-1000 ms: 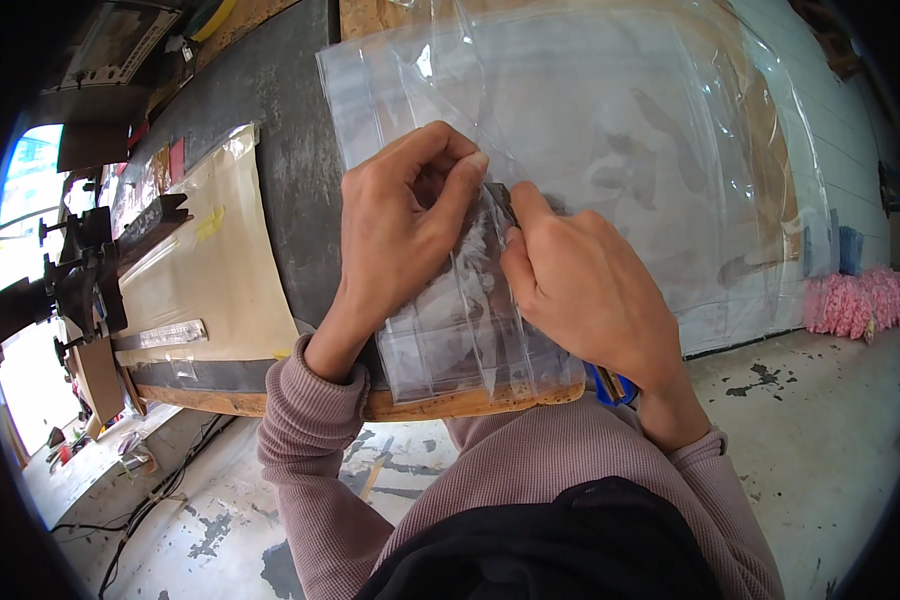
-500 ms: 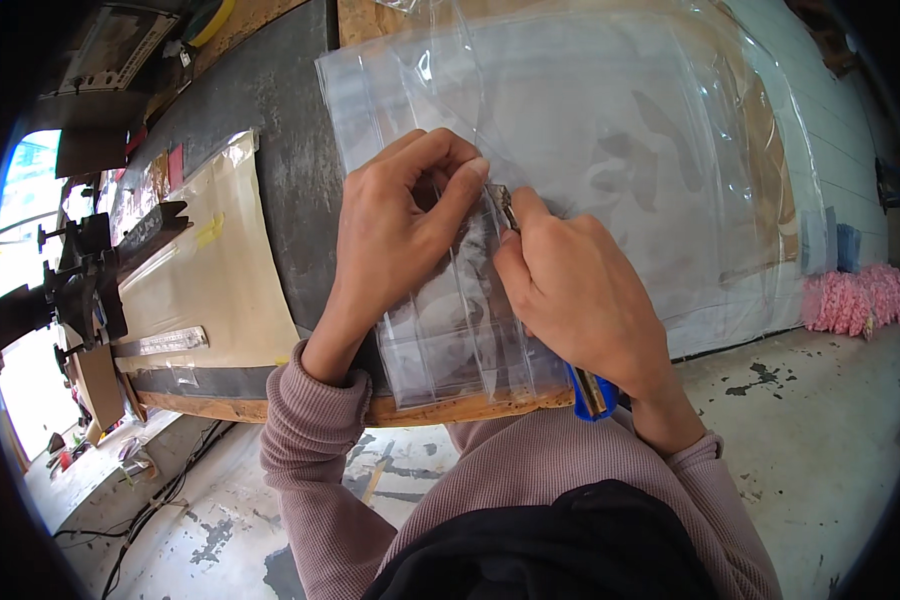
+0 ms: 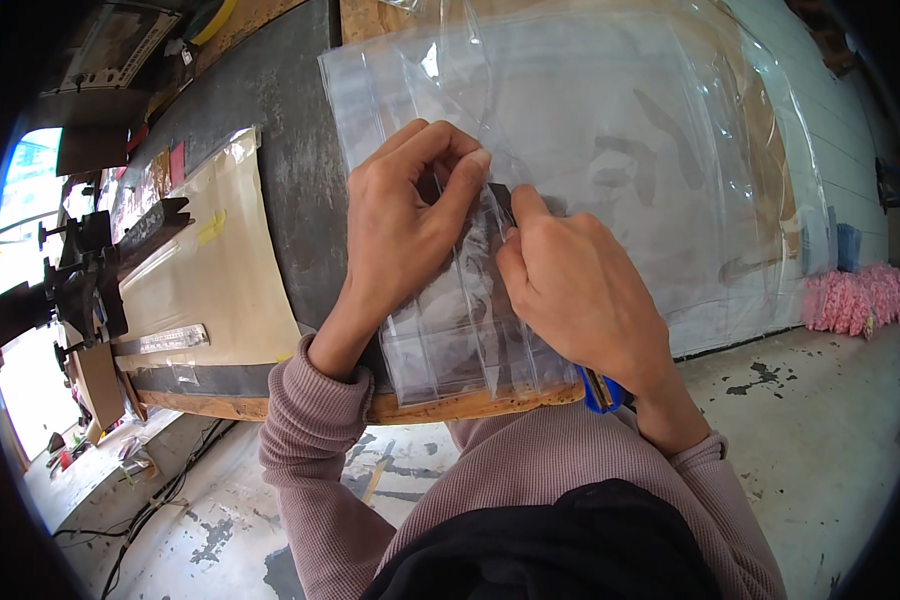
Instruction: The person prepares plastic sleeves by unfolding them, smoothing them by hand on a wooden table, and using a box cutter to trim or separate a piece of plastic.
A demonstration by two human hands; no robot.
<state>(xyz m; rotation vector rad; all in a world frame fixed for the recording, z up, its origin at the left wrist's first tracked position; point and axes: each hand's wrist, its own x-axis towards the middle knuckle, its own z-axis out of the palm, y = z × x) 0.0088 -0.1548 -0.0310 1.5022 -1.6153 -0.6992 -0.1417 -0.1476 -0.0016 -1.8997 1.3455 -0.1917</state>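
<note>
The clear plastic film [image 3: 590, 105] lies in overlapping layers on the worktop [image 3: 292, 120], from the middle of the view out toward 1 o'clock, with a narrower folded part reaching toward 6 o'clock. At its middle, the left hand [image 3: 405, 215] appears to pinch the film between thumb and forefinger, while the right hand [image 3: 585, 285] is wrapped round a utility knife [image 3: 599, 388], its blade [image 3: 500, 197] against the film and its blue end poking out at 5 o'clock. The thumb sits just beside the blade, at its 11 o'clock, so a slip toward that side could nick it; too much push or a sudden give in the plastic would be the likely cause. Slack, creased film might also bunch under the edge and tear raggedly, and because the layers overlap, a deep stroke could score the sheet beneath. By count, there are 2 hands, 1 knife and more than 1 layer of film, too see-through to number exactly. Farther out from the hands lie 1 beige sheet [image 3: 235, 285] at 9 o'clock, 1 ruler [image 3: 160, 340] at 8 o'clock, and 1 heap of pink strands [image 3: 855, 302] between 3 and 4 o'clock, its strands too many to count.
</note>
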